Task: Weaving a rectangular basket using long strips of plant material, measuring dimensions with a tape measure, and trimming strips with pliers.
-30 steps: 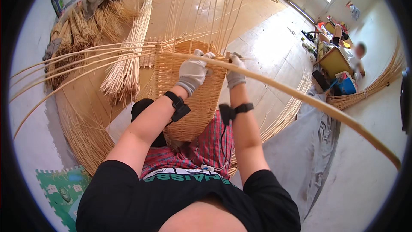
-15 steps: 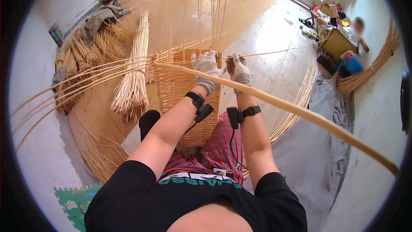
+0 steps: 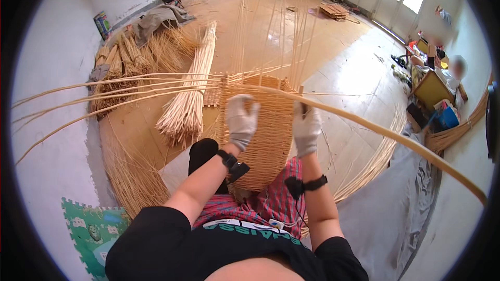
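An upright woven basket stands before me with tall thin canes rising behind it. Several long rods extend left from its top, and a thick rod slants off to the right. My left hand, gloved and blurred, is over the basket's face just below the thick rod, its fingers bent. My right hand, also gloved, is closed at the basket's upper right edge, beside a short upright stick; what its fingers grip is unclear.
Cane bundles lie left and right. A grey cloth covers floor at my right, a green mat is lower left. At the right wall, a seated person is among clutter, including a blue bin.
My left hand has come down and left from the basket's rim onto its face. My right hand stays near the upper right edge. The view has shifted, so the scene sits differently.
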A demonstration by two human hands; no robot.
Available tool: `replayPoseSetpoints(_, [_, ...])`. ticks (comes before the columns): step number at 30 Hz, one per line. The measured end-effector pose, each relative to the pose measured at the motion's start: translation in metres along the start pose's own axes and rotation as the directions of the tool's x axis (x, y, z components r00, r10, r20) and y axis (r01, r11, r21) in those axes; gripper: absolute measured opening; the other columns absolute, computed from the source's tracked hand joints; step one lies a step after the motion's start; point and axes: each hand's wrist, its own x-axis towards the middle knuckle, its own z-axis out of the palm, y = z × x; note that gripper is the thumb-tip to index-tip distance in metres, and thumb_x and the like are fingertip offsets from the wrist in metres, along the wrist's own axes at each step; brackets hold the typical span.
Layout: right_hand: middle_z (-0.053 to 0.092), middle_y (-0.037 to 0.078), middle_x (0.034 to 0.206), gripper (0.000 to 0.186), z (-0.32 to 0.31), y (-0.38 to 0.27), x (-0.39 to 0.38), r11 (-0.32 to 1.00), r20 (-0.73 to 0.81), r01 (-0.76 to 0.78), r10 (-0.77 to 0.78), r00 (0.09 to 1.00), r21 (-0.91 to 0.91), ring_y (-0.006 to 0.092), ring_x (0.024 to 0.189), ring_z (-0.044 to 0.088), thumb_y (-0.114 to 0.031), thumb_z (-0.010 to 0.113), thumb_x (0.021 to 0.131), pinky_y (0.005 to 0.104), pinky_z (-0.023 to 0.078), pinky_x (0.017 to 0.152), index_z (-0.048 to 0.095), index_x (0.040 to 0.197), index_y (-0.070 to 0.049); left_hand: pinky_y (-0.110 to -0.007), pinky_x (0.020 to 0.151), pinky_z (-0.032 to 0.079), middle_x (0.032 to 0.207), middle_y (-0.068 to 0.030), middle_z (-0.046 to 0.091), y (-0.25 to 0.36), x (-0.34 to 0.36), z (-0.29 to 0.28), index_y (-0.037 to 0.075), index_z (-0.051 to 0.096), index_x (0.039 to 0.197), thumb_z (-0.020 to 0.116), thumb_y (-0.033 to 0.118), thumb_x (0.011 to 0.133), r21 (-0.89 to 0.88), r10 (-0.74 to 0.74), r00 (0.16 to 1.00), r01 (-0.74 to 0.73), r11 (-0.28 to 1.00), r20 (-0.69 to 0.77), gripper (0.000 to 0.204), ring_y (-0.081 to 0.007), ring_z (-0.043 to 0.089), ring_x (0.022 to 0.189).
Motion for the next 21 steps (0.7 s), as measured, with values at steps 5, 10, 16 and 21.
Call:
replayPoseSetpoints(5, [0.070, 0.011, 0.114, 0.032, 0.083, -0.093, -0.042, 0.945, 0.483, 0.149, -0.279, 0.830, 0.291, 0.0293, 0.104, 0.068, -0.012, 0.065, 0.093, 0.0389, 0.054, 0.089, 0.067, 0.126, -0.013, -0.041, 0.101, 0.045, 0.119, -0.0151, 0.063, -0.102, 0.026, 0.000, 0.005, 0.058, 0.127, 0.079, 0.029, 0.086, -0.372, -0.334, 0.943, 0.309, 0.875, -0.002, 0.052, -0.0313, 0.060, 0.112])
replayPoseSetpoints(10, [0.069, 0.006, 0.120, 0.041, 0.160, -0.136, -0.045, 0.734, 0.386, 0.660, -0.662, 0.643, 0.159, 0.0272, 0.118, 0.063, -0.017, 0.064, 0.092, 0.0409, 0.050, 0.101, 0.063, 0.134, -0.021, -0.036, 0.093, 0.049, 0.114, -0.0134, 0.066, -0.130, 0.042, 0.002, 0.004, 0.061, 0.124, 0.079, 0.033, 0.087, -0.313, -0.264, 0.951, 0.302, 0.900, 0.160, 0.050, -0.0270, 0.063, 0.104])
replayPoseSetpoints(16, [0.070, 0.006, 0.090, 0.011, 0.167, -0.113, -0.026, 0.819, 0.442, 0.573, -0.505, 0.741, -0.024, 0.0270, 0.092, 0.070, -0.018, 0.059, 0.094, 0.0391, 0.056, 0.079, 0.066, 0.103, -0.016, -0.030, 0.084, 0.053, 0.109, -0.0114, 0.070, -0.138, 0.075, -0.010, 0.003, 0.064, 0.121, 0.078, 0.038, 0.088, -0.279, -0.173, 0.932, 0.267, 0.922, 0.320, 0.050, -0.0218, 0.066, 0.094])
replayPoseSetpoints(21, [0.074, 0.009, 0.096, 0.014, 0.139, -0.031, 0.007, 0.502, -0.020, 0.077, -0.119, 0.993, 0.861, 0.0225, 0.088, 0.072, -0.018, 0.054, 0.105, 0.0362, 0.058, 0.081, 0.064, 0.107, -0.009, -0.036, 0.089, 0.055, 0.119, -0.0139, 0.072, -0.118, 0.112, -0.030, 0.000, 0.063, 0.129, 0.082, 0.046, 0.084, 0.045, -0.181, 0.815, 0.187, 0.981, 0.551, 0.068, -0.0249, 0.069, 0.103])
